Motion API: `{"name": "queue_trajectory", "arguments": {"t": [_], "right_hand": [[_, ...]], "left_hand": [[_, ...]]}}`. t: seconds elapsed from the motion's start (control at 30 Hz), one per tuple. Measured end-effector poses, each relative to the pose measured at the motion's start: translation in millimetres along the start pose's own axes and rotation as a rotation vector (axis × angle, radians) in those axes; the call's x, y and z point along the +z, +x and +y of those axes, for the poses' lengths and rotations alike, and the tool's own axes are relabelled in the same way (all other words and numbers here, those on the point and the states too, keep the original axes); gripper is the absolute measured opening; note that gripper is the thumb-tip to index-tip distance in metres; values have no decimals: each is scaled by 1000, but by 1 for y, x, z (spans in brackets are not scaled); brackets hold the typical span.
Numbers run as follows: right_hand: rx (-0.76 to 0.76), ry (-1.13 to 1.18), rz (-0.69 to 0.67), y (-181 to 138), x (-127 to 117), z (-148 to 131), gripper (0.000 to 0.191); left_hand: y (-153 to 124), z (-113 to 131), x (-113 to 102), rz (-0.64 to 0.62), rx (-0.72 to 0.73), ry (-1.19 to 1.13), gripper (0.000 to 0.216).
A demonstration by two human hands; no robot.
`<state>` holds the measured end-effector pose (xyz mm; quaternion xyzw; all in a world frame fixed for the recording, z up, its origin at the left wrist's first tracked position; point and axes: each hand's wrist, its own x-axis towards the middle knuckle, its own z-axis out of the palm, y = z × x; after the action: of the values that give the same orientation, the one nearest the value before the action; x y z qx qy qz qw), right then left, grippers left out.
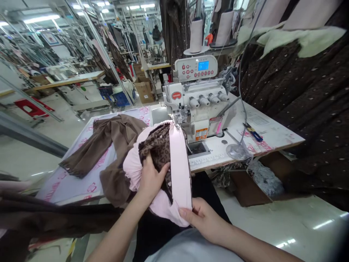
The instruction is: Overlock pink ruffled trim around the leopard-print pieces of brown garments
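A pink fabric piece with a brown leopard-print layer runs from my lap up to the needle of a white overlock sewing machine. My left hand presses on the bunched pink and leopard cloth near the table's front edge. At the cloth's near end, over my lap, my right hand pinches the pink edge. A plain brown garment lies crumpled on the table to the left of the cloth.
The sewing table carries blue snips and a round metal disc to the machine's right. Dark dotted fabric hangs at right. Thread cones stand behind the machine. A cardboard box sits under the table.
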<state>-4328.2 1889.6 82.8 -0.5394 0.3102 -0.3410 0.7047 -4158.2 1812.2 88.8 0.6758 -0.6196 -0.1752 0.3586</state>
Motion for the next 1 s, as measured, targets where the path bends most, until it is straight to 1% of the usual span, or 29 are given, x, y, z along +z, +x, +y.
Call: {"name": "queue_trajectory", "arguments": {"t": [0.03, 0.07, 0.1, 0.13, 0.17, 0.2, 0.23, 0.27, 0.3, 0.37, 0.47, 0.5, 0.57, 0.63, 0.7, 0.83, 0.93, 1.0], "right_hand": [[1, -25, 0, 1, 0, -1, 39], [6, -43, -2, 2, 0, -2, 39], [8, -58, -6, 2, 0, -3, 38], [5, -78, -8, 3, 0, -5, 38], [-2, -101, -2, 3, 0, -5, 38], [-9, -121, 6, 3, 0, -5, 38], [-13, -136, 13, 2, 0, -4, 38], [-14, -147, 25, 2, -1, -3, 38], [-15, -151, 37, 2, -1, -1, 38], [-24, -143, 59, 4, -3, 3, 38], [-33, -115, 84, 12, -8, 6, 38], [-28, -106, 82, 15, -10, 6, 38], [-32, -94, 76, 22, -15, 3, 39], [-63, -92, 72, 29, -20, -1, 37], [-100, -89, 81, 37, -25, -7, 35], [-117, -105, 123, 59, -38, -18, 35], [-124, -126, 146, 83, -52, -25, 36], [-125, -143, 169, 99, -61, -31, 36]], "left_hand": [[7, -2, -1, 7, 30, 114, 58], [13, -3, -4, -55, 39, 207, 53], [18, -5, -11, -164, 31, 261, 43], [21, -7, -21, -288, 16, 262, 36], [23, -8, -31, -398, 0, 214, 35], [24, -8, -43, -478, -11, 128, 37], [25, -8, -53, -519, -17, 22, 37], [25, -6, -62, -520, -20, -83, 36], [25, -4, -68, -493, -23, -166, 35], [27, 2, -73, -389, -31, -246, 36], [32, 10, -68, -234, -44, -283, 39], [34, 12, -65, -206, -42, -288, 41], [40, 14, -61, -188, -43, -295, 43], [48, 15, -60, -170, -43, -283, 44], [57, 16, -59, -114, -11, -237, 42], [84, 20, -58, 11, 87, -121, 38], [115, 23, -56, 79, 152, -75, 35], [137, 26, -55, 96, 186, -63, 34]]}}
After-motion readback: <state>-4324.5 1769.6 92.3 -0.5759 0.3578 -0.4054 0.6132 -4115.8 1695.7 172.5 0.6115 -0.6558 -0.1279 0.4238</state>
